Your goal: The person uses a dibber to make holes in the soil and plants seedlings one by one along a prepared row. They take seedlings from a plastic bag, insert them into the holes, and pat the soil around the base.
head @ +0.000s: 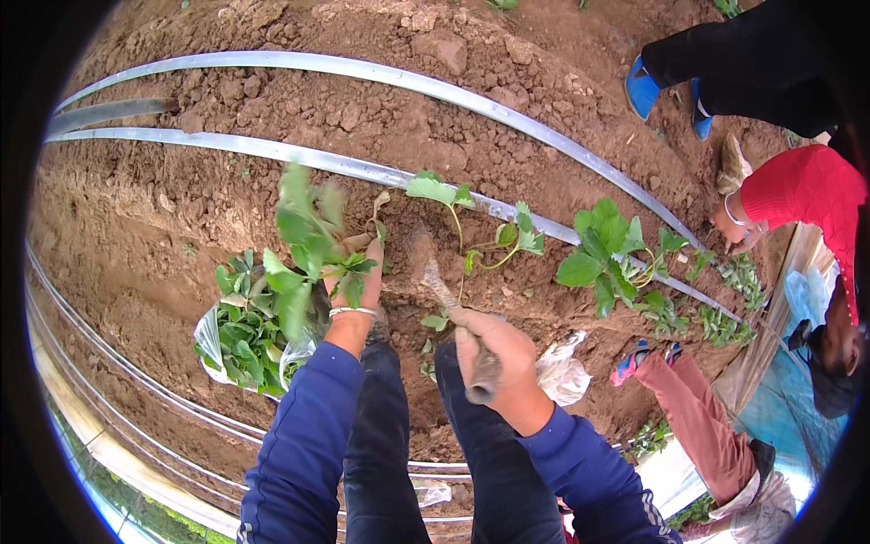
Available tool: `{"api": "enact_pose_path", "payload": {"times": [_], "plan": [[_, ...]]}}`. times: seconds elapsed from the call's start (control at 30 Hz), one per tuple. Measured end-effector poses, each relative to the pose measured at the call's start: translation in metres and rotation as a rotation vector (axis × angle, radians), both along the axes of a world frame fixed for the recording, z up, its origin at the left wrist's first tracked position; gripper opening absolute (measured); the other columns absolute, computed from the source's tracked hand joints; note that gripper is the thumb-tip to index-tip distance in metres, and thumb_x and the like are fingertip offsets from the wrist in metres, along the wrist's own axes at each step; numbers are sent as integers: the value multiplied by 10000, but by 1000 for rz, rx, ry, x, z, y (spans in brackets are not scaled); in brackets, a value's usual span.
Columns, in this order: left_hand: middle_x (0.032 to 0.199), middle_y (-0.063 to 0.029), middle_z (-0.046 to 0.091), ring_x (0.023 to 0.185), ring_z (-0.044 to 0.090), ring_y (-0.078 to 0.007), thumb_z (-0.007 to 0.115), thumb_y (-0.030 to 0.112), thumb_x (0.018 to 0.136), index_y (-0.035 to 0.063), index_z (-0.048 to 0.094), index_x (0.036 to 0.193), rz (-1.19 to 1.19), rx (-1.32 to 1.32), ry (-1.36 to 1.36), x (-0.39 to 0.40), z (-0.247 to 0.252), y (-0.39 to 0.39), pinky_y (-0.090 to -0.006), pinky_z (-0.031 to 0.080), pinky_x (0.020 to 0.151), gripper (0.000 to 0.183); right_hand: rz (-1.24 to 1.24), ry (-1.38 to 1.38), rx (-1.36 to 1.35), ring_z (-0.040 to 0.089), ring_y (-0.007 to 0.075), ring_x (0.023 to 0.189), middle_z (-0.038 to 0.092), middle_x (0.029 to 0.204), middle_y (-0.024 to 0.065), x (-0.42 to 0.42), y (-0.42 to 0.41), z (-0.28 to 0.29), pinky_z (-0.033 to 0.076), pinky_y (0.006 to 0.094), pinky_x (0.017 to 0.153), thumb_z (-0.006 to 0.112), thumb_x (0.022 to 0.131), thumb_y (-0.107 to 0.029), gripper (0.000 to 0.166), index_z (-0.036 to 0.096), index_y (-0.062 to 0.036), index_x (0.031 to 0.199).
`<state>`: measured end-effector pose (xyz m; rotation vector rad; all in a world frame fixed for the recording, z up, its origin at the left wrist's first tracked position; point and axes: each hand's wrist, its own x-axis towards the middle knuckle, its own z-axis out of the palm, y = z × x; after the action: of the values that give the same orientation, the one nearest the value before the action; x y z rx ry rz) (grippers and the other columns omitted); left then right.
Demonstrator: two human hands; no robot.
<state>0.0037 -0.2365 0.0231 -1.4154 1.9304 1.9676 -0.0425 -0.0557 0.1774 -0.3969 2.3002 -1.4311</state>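
My left hand [363, 272], with a bracelet at its wrist, holds a leafy strawberry seedling [299, 255] over the bed; motion blurs its leaves. In my right hand [499, 353] is a small hand trowel, gripped by its round handle [484, 374]. The trowel's soil-coated metal neck [438, 282] points away from me, and its blurred blade is at the brown soil. A strawberry plant [503, 238] stands just right of the blade. Beside my left forearm, a plastic bag [211, 336] is full of seedlings [248, 347].
Two silvery drip-irrigation tapes [272, 146] [516, 122] run along the bed. Farther right are a larger strawberry plant [605, 255] and several small ones. A crumpled plastic bag [564, 370] lies near my right hand. Two other people work at right, one in a red sleeve [802, 180].
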Motion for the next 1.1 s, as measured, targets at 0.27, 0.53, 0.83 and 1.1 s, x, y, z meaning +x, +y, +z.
{"api": "enact_pose_path", "payload": {"times": [0.27, 0.53, 0.83, 1.1], "plan": [[828, -88, 665, 790, 602, -125, 682, 131, 792, -15, 651, 870, 36, -173, -111, -8, 2, 7, -285, 479, 724, 169, -473, -401, -215, 550, 58, 815, 627, 930, 27, 1, -30, -55, 449, 210, 712, 555, 893, -41, 157, 609, 25, 1025], [946, -52, 630, 789, 587, -121, 656, 74, 810, 16, 608, 1035, -37, -44, -6, -15, 12, -3, -255, 481, 733, 237, -363, -244, -105, 612, 141, 719, 632, 839, 107, 1, -36, -32, 469, 239, 652, 587, 825, 30, 192, 609, -2, 1013], [967, -88, 615, 909, 593, -196, 508, 177, 905, 49, 565, 957, 319, 543, 446, 10, -13, 7, -347, 506, 809, 150, -268, -285, -308, 595, 123, 734, 639, 868, 89, -24, -36, -12, 465, 238, 654, 593, 839, 11, 150, 605, 26, 988], [1072, -94, 542, 931, 541, -184, 492, 185, 916, 47, 454, 1217, 397, 302, 326, 26, -27, 19, -336, 449, 854, 333, -115, -140, -242, 630, 173, 706, 647, 850, 121, -11, -19, -58, 485, 273, 628, 590, 809, 42, 168, 617, 13, 972]]}}
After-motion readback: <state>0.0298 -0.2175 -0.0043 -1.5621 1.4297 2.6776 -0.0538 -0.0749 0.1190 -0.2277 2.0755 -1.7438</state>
